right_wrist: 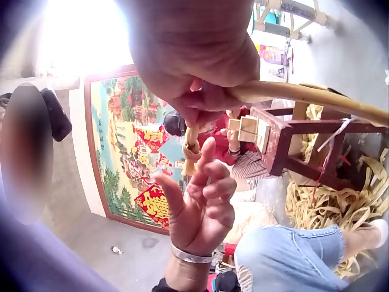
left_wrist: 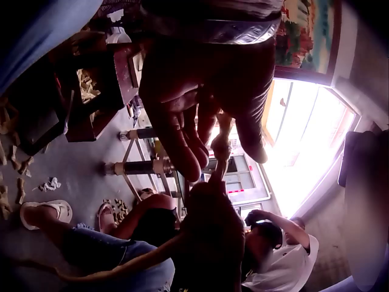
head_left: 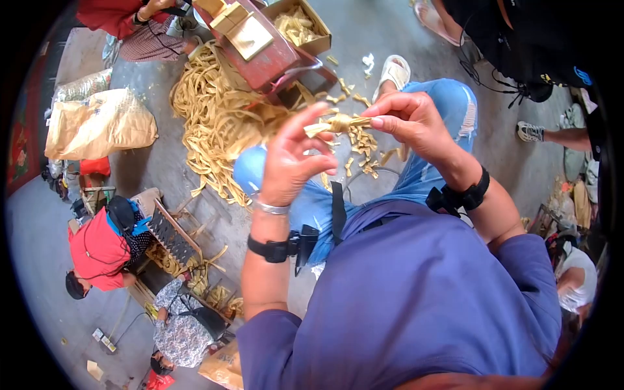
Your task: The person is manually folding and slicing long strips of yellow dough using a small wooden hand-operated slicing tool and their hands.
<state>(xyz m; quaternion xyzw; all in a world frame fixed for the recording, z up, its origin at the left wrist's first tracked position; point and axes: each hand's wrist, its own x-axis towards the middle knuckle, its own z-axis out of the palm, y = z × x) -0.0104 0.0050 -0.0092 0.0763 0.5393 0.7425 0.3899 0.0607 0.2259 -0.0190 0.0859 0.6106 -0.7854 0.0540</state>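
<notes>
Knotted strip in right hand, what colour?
The knotted strip is yellowish tan, clearest in the head view.

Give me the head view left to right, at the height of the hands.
Brown paper sack, heap of tan strips, left hand, knotted strip, right hand, black-and-white sneaker.

Plenty of air between the left hand (head_left: 292, 158) and right hand (head_left: 419, 127) toward the purple shirt (head_left: 416, 286), so you could slip through there. Up front the knotted strip (head_left: 339, 123) kinda bars the gap, with 2 denim knees (head_left: 448, 104) underneath and a red stool (head_left: 276, 57) beyond.
</notes>
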